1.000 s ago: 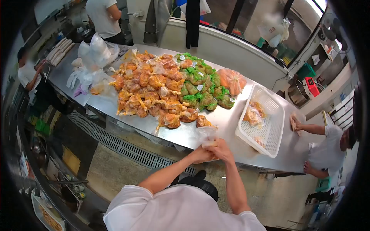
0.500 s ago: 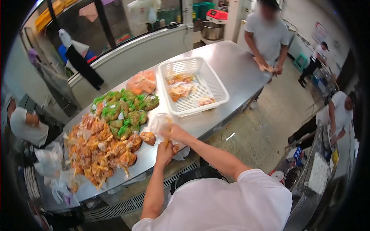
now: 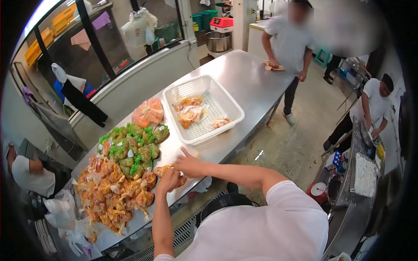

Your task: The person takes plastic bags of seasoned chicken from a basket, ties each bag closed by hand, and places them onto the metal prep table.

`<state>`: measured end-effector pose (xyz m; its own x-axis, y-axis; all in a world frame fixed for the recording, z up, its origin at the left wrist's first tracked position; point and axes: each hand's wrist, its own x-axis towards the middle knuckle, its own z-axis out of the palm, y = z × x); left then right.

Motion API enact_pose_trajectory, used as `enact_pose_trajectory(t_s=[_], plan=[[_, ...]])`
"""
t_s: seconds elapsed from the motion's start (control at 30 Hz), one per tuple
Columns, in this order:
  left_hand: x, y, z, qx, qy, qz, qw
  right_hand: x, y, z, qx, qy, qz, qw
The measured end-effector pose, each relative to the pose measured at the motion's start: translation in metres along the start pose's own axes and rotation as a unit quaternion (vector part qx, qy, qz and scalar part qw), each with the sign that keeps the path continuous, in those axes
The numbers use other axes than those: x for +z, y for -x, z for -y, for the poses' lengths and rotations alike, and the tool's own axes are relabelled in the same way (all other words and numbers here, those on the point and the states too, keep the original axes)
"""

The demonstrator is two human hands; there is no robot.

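At the table's near edge, my left hand (image 3: 170, 180) is closed on a small clear plastic bag of orange-marinated meat (image 3: 161, 170), whose lower part my hand hides. My right hand (image 3: 191, 164) is just beside it, palm down with fingers spread, low over the metal table; whether it touches the bag I cannot tell. A big heap of similar meat bags (image 3: 109, 191) lies to the left of my hands. Behind that heap are several bags tied with green tops (image 3: 133, 148). A white perforated basket (image 3: 226, 102) beyond my hands holds a few bags of meat (image 3: 190, 114).
A bag of orange contents (image 3: 148, 112) lies by the basket's left side. The steel table (image 3: 235, 65) runs to a co-worker (image 3: 289, 43), whose hand rests on a tan cloth-like thing (image 3: 273, 66). Another person works at a counter (image 3: 365, 174) on the right. White plastic bags (image 3: 61, 209) hang at left.
Both hands have come down and left from holding up a clear plastic bag. My right hand has opened and spread its fingers. The far co-worker's hand has moved onto the table.
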<state>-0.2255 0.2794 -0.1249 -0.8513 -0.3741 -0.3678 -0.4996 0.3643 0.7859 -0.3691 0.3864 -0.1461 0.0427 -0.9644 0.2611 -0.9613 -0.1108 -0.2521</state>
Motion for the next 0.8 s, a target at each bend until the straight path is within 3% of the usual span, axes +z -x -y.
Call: enact_pose_trajectory(t_s=[0.03, 0.07, 0.13, 0.17, 0.2, 0.23, 0.3, 0.4, 0.43, 0.5, 0.53, 0.63, 0.67, 0.7, 0.77, 0.8], plan=[[-0.002, -0.003, 0.004, 0.006, 0.000, 0.002, 1.000, 0.007, -0.004, -0.015, 0.016, -0.033, 0.152, 0.988], [-0.003, -0.008, 0.010, 0.012, 0.002, 0.000, 1.000, 0.011, -0.005, -0.030, 0.008, -0.161, 0.170, 0.972], [0.011, -0.014, 0.034, 0.062, 0.069, -0.031, 0.995, -0.021, -0.006, -0.040, 0.139, -0.382, 0.248, 0.879], [0.037, -0.032, 0.065, 0.178, 0.086, -0.155, 0.968, -0.019, -0.010, -0.044, 0.189, -0.445, 0.191, 0.854], [0.059, -0.047, 0.065, 0.313, -0.114, -0.372, 0.867, -0.011, -0.013, -0.044, 0.240, -0.504, 0.139, 0.818], [0.066, -0.044, 0.064, 0.248, 0.022, -0.348, 0.904, -0.002, -0.016, -0.043, 0.291, -0.557, 0.087, 0.773], [0.070, -0.031, 0.059, 0.129, 0.267, -0.280, 0.913, -0.020, -0.018, -0.008, 0.155, -0.432, 0.093, 0.884], [0.049, -0.008, 0.042, -0.044, 0.487, -0.183, 0.853, 0.048, -0.009, 0.019, 0.011, -0.319, -0.028, 0.947], [0.050, -0.008, 0.049, -0.029, 0.539, -0.202, 0.817, 0.074, -0.005, 0.022, -0.021, -0.292, -0.092, 0.952], [0.050, -0.019, 0.069, 0.007, 0.633, -0.234, 0.738, 0.068, 0.008, 0.037, 0.044, -0.276, 0.016, 0.960], [0.045, -0.020, 0.075, 0.006, 0.741, -0.218, 0.635, 0.064, 0.012, 0.040, 0.079, -0.264, 0.068, 0.959], [0.037, -0.010, 0.091, 0.002, 0.571, -0.287, 0.769, 0.062, 0.020, 0.026, 0.009, -0.281, 0.108, 0.954], [0.040, -0.005, 0.093, 0.035, 0.422, -0.364, 0.830, 0.059, 0.021, 0.015, -0.020, -0.268, 0.121, 0.956], [0.034, 0.010, 0.084, -0.049, 0.168, -0.393, 0.903, 0.052, 0.018, 0.006, -0.032, -0.255, 0.161, 0.953], [0.025, 0.025, 0.082, 0.003, -0.067, -0.210, 0.975, 0.024, 0.000, -0.006, -0.064, -0.222, 0.242, 0.942], [0.013, 0.036, 0.064, 0.047, -0.088, -0.117, 0.988, 0.000, -0.016, -0.003, -0.083, -0.259, 0.257, 0.927]])
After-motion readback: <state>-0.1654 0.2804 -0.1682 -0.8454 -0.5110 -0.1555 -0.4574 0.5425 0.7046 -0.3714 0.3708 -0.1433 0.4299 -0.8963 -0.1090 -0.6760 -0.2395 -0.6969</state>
